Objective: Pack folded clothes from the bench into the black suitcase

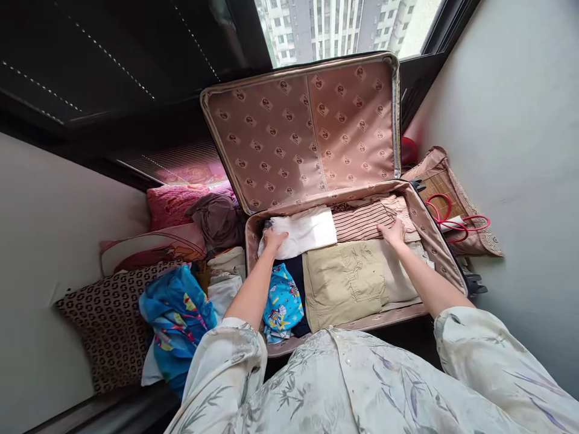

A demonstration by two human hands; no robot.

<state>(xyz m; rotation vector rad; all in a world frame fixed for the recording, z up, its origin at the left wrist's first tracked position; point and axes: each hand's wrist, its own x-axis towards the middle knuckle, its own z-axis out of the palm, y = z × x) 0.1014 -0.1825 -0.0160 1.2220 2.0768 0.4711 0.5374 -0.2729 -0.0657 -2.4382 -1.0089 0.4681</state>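
Observation:
An open suitcase (357,193) with a pink patterned lining holds folded clothes. My left hand (274,242) rests at the left end of a white folded garment (312,230), thumb spread over the cloth. On the right end of a striped pink garment (359,222) lies my right hand (392,234), its thumb and fingers apart. Just beyond its fingertips is a pale pink garment (400,208). Closer to me lie khaki folded trousers (344,283), a blue cartoon-print cloth (283,301) and a dark navy cloth (298,283).
The raised lid (312,132) leans near the window (335,30). Left of the case are a patterned cushion (108,325), a bright blue cloth (178,313) and a pink pillow (176,205). To the right, a red cable (474,220) lies on a bag-like item (461,181) beside the wall.

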